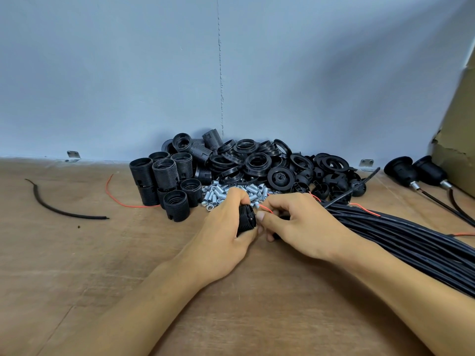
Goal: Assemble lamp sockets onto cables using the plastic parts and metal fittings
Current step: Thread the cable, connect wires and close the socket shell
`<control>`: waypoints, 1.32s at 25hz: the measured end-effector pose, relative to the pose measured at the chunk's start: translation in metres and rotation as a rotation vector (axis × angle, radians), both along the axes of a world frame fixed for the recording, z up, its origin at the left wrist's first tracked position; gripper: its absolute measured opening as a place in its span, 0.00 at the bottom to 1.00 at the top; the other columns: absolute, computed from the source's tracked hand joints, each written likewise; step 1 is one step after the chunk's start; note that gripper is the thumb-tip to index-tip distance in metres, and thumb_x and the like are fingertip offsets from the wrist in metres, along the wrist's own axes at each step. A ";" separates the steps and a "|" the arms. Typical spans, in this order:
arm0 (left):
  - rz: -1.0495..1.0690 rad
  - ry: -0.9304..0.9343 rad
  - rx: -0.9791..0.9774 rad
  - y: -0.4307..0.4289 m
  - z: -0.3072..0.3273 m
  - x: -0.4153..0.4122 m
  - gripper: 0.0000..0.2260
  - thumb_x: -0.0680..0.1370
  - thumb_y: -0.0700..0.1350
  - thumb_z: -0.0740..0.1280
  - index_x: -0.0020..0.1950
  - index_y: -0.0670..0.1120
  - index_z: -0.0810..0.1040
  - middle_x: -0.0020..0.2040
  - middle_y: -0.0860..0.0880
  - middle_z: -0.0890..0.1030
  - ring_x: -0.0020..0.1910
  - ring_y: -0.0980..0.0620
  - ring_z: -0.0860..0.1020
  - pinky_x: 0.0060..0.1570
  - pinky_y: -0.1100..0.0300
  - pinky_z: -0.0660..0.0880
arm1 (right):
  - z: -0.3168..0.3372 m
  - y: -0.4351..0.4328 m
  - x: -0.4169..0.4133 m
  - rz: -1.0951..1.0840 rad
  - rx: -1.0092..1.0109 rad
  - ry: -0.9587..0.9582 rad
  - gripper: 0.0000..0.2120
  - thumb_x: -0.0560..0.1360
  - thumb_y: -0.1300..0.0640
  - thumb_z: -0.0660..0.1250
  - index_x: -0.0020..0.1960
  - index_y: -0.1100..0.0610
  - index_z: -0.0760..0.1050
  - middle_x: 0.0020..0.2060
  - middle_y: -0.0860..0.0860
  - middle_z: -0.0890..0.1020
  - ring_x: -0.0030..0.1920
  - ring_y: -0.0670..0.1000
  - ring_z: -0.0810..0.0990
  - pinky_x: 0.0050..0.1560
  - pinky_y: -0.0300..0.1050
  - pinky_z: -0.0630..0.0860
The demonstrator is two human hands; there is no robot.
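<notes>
Both hands meet at the middle of the wooden counter point(77, 265), just in front of the parts heap. Left hand point(223, 227) is clenched around a black socket part point(246, 219), fingers wrapped over the top, thumb below; the part pokes out of the fist toward the right hand. Right hand point(300, 224) touches it from the other side, thumb and forefinger pinching a thin red wire point(266, 208) that runs right at the part's open end. The rest of what the right hand holds is hidden under the fingers, looks like a black cable end but can't tell for sure.

Bundle of black cables point(411, 242) lies on the counter to the right, running from under the right hand off the right edge, a few red wire tips sticking out of it. Behind the hands, small pile of silver metal fittings point(218, 194), touching the knuckles of the left hand. Left of that, threaded black socket barrels point(164, 176), some upright, some stacked. Behind and right, heap of black rings and caps point(257, 160) against the grey wall point(128, 73).

Far right, two finished sockets on cables point(416, 173) lying near a cardboard box point(460, 129). Far left, a loose cut piece of black cable point(59, 210) and a stray red wire point(113, 194), well apart from the hands
</notes>
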State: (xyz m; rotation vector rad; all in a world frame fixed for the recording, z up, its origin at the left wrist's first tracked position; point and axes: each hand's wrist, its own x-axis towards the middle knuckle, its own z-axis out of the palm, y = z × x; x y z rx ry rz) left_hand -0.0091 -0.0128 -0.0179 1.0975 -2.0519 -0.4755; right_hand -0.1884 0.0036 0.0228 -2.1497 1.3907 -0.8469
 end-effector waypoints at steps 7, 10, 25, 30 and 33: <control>-0.035 -0.052 -0.021 -0.001 0.000 -0.001 0.16 0.78 0.46 0.72 0.54 0.53 0.64 0.43 0.57 0.74 0.43 0.63 0.73 0.40 0.69 0.67 | 0.002 -0.001 -0.002 0.030 0.013 0.035 0.12 0.79 0.58 0.66 0.37 0.51 0.80 0.29 0.47 0.83 0.32 0.42 0.79 0.37 0.31 0.69; -0.035 -0.074 -0.012 -0.002 0.000 -0.002 0.16 0.78 0.44 0.71 0.54 0.54 0.64 0.46 0.56 0.75 0.45 0.60 0.74 0.42 0.67 0.67 | -0.002 -0.001 -0.001 0.028 -0.009 0.046 0.13 0.79 0.58 0.66 0.36 0.51 0.78 0.28 0.47 0.82 0.31 0.43 0.77 0.35 0.32 0.68; -0.010 0.256 0.063 -0.003 0.006 0.006 0.15 0.75 0.51 0.77 0.55 0.57 0.74 0.52 0.56 0.82 0.53 0.55 0.79 0.53 0.61 0.74 | 0.011 -0.006 -0.014 0.097 -0.100 -0.004 0.03 0.77 0.53 0.72 0.47 0.46 0.80 0.40 0.42 0.84 0.38 0.43 0.80 0.41 0.34 0.74; -0.027 0.300 0.151 -0.004 0.007 0.008 0.18 0.71 0.53 0.74 0.57 0.58 0.72 0.56 0.54 0.81 0.60 0.50 0.78 0.62 0.43 0.74 | 0.008 -0.009 -0.014 0.117 0.002 -0.230 0.03 0.76 0.55 0.73 0.45 0.49 0.81 0.39 0.45 0.85 0.41 0.43 0.82 0.46 0.39 0.76; -0.037 0.287 0.162 -0.005 0.007 0.009 0.17 0.72 0.51 0.75 0.55 0.58 0.70 0.50 0.55 0.82 0.53 0.55 0.79 0.58 0.50 0.75 | 0.008 -0.008 -0.012 0.174 0.044 -0.263 0.02 0.77 0.54 0.72 0.46 0.50 0.82 0.39 0.47 0.86 0.40 0.42 0.80 0.46 0.37 0.75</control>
